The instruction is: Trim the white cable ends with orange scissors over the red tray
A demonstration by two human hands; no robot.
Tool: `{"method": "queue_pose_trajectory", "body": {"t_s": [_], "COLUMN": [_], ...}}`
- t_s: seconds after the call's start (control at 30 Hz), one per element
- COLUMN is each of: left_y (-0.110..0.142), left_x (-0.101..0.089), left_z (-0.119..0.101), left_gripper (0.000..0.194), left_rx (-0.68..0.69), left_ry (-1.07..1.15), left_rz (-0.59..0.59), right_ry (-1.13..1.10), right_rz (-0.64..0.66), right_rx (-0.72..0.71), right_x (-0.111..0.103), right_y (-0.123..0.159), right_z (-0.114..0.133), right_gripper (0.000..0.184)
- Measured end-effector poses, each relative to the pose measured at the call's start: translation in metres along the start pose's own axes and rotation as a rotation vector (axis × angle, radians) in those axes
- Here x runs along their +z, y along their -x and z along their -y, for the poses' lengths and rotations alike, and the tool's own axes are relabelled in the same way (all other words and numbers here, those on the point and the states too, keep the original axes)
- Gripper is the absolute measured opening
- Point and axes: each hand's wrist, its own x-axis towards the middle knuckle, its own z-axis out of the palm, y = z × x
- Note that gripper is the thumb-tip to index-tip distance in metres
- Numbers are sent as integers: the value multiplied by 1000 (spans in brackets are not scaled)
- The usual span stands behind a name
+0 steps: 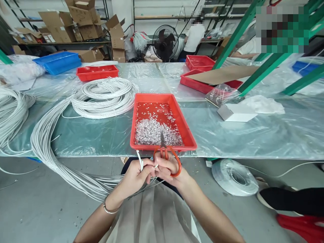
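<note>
My left hand (140, 173) is closed in a pinch on a white cable (156, 166), and a loop of cable stands up between its fingers. Orange-handled scissors (163, 148) sit in my right hand (168, 167), blades pointing away from me over the near rim of a red tray (186, 130). Both hands meet in front of my lap, the right fingertips close to the cable end. Small shiny metal pieces (154, 131) lie heaped in the near half of the tray. A long bundle of white cables (58, 165) runs from the table down across my lap, under my hands.
Coiled white cable (106, 98) rests left of the tray, with another coil (12, 114) at the far left. Green posts (235, 37) rise at the right, near a white box (236, 113). A wrapped cable roll (234, 177) lies on the floor beside a person's leg (291, 199).
</note>
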Motion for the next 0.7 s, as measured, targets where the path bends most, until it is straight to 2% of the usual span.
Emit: {"method": "queue_pose_trajectory", "body": {"t_s": [0.13,0.27,0.37,0.43,0.47,0.53,0.6,0.63,0.7], "left_y": [-3,-9,-11,-10,-10,-11,-13,-14,-15], "left_x": [-1,1,2,0,-2,-6,-10,-11,-10], "left_z": [2,3,2,3,4,6,7,8,7], "left_gripper": [26,26,30,34,36,41,43,43,42], "left_rx": [23,10,0,-14,-36,-113,-203,-236,-241], "left_ry": [-71,-22,-2,43,100,248,368,401,400], "left_rz": [-43,-147,-165,-106,-40,147,306,339,282], "right_ry": [-26,23,79,74,62,57,75,110,225], "right_rz": [-25,-154,-202,-167,-131,-63,-36,-55,-139], "right_rx": [8,-85,-133,-116,-95,-64,-64,-89,-178], "right_x": [-3,-3,-1,-1,0,1,2,3,3], "right_y": [-1,2,1,0,-1,-1,0,1,2], "right_z": [-3,7,7,4,3,4,9,13,21], "right_gripper": [36,24,24,33,38,43,40,35,24]}}
